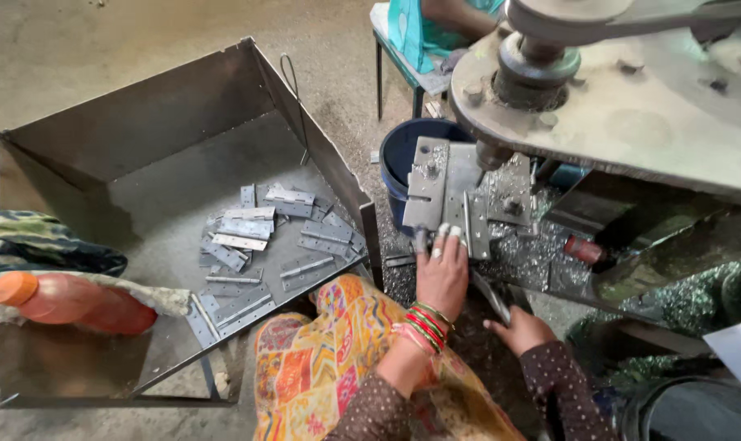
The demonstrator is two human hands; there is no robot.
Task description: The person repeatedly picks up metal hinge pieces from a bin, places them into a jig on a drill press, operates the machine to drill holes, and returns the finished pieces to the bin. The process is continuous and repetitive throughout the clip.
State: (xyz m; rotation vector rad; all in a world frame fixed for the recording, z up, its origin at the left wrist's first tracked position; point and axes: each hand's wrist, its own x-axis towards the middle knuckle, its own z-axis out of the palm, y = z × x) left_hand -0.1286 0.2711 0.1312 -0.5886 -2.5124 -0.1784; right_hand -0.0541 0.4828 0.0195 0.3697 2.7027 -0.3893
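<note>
My left hand (441, 269), with bangles at the wrist, rests its fingertips on a flat metal piece (473, 233) lying on the grey press bed (436, 184). Whether it grips the piece I cannot tell. Lower down, my right hand (520, 329) is curled around a thin metal strip or lever (491, 298) below the press table. A large dusty machine head (623, 90) overhangs the bed.
A big open sheet-metal bin (150, 114) on the left holds several flat hinge plates (256, 237). An orange bottle (68, 304) and a patterned cloth (44, 241) sit on its left rim. A blue bucket (399, 159) stands behind the press. Metal shavings cover the floor.
</note>
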